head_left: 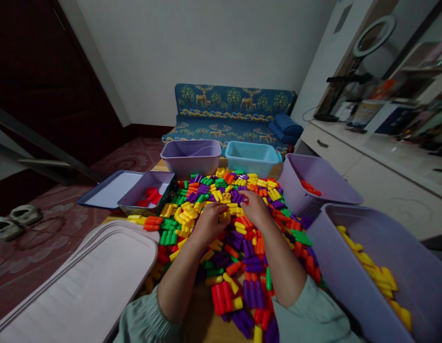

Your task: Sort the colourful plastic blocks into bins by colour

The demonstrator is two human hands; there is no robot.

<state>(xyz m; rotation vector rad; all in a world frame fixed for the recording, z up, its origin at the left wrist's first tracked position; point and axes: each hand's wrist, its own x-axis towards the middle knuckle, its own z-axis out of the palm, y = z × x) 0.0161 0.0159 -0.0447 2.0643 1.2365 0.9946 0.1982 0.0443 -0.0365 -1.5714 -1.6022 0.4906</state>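
Observation:
A wide heap of bullet-shaped plastic toy blocks (253,261) in yellow, purple, green, red and orange covers the wooden table. My left hand (213,221) is over the middle of the heap, its fingers curled round a yellow toy block (225,216) that is partly hidden. To its right my right hand (256,208) reaches in over the blocks. Its fingers point left and stand apart, close to purple and red pieces; I make out nothing held there. Many blocks are joined side by side in small rows, such as a red row (222,298) near the front.
Behind the heap stand a purple bin (191,161) and a light blue bin (252,159). Two purple bins at right hold red pieces (310,187) and yellow pieces (378,276). A tin box (164,181) with red pieces and stacked white lids (99,281) lie left.

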